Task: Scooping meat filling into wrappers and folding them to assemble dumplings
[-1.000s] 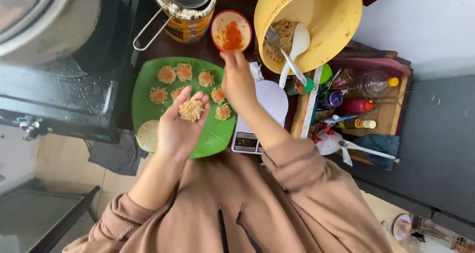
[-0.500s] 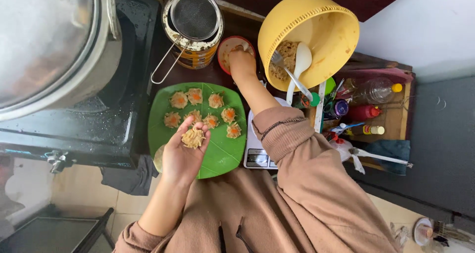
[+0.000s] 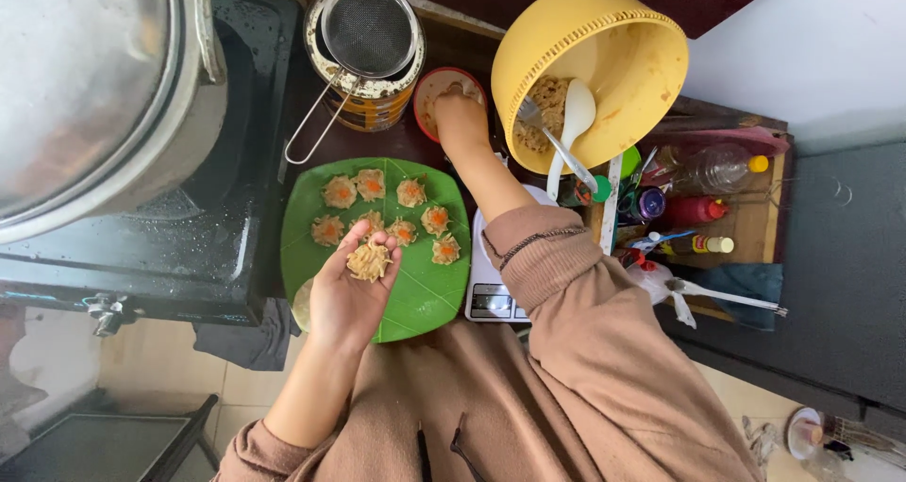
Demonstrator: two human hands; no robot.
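Note:
My left hand (image 3: 351, 293) is palm up over the green leaf-shaped plate (image 3: 425, 298) and cradles an uncooked dumpling (image 3: 368, 260) with pale filling. Several finished dumplings (image 3: 385, 208) with orange tops lie on the plate's far half. My right hand (image 3: 461, 116) reaches forward into a small red bowl (image 3: 432, 84), its fingertips dipped inside and covering most of the contents. To the right of that bowl a big yellow bowl (image 3: 604, 58) is tilted toward me, with filling, a white spoon (image 3: 574, 114) and a fork in it.
A tin can with a wire strainer (image 3: 366, 39) on top stands left of the red bowl. A large metal pot (image 3: 94, 86) sits on the black stove at left. A kitchen scale (image 3: 493, 293) lies under my right forearm. Sauce bottles (image 3: 696, 208) crowd a wooden tray at right.
My right hand has gone from above the red bowl down into it, hiding the orange contents. The left hand keeps holding the dumpling over the plate. The camera view has shifted.

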